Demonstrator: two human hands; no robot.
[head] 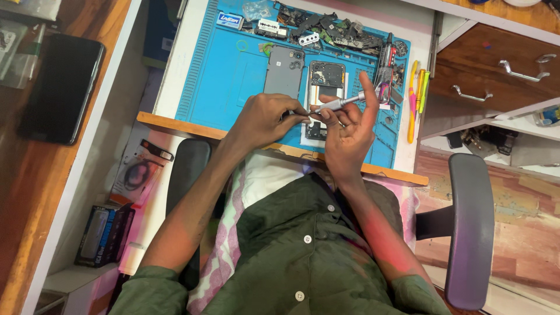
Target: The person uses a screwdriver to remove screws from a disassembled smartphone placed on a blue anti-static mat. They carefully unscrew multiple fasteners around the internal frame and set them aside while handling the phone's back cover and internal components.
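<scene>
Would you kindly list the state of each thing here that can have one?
Opened phone: back off, insides showing, flat on the blue mat.
Grey back cover: removed, beside it.
Screwdriver: held in right hand, left hand fingers at its tip.
Black phone: screen dark.

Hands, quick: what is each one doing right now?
Left hand: closed, fingertips pinching the tip end of the screwdriver.
Right hand: holding the screwdriver's grey handle, first finger sticking up.

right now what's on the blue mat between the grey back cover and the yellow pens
In the head view, the opened phone lies between the grey back cover and yellow pens.
</scene>
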